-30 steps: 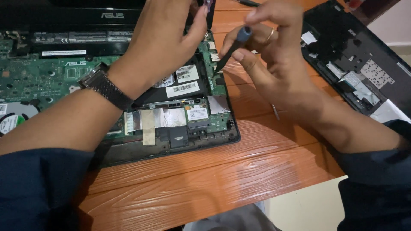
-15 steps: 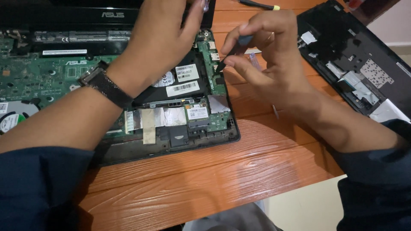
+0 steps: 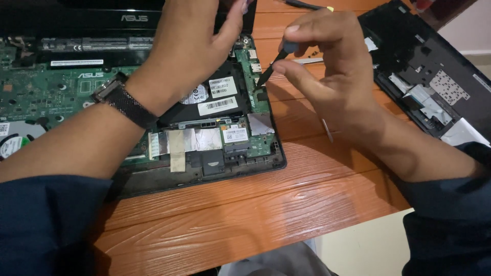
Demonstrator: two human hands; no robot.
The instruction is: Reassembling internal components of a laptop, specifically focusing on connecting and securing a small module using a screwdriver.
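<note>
Orange wooden table (image 3: pixel 245 225), opened laptop (image 3: pixel 204 148) with green circuit board bared, my left hand (image 3: pixel 189 51) spread flat over its drive, my right hand (image 3: pixel 332 66) pinching a small dark screwdriver (image 3: pixel 271 64), tip at the laptop's right edge, removed black cover (image 3: pixel 434 76) lying to the right.

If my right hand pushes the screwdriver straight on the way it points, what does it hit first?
Most likely the green circuit board at the opened laptop's right edge, right under the small black screwdriver's tip; depth is unclear.

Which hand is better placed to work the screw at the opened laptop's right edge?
Right, probably. The right hand pinches the small dark-handled screwdriver, tip at the green circuit board's edge; the left hand lies flat over the black drive.
</note>
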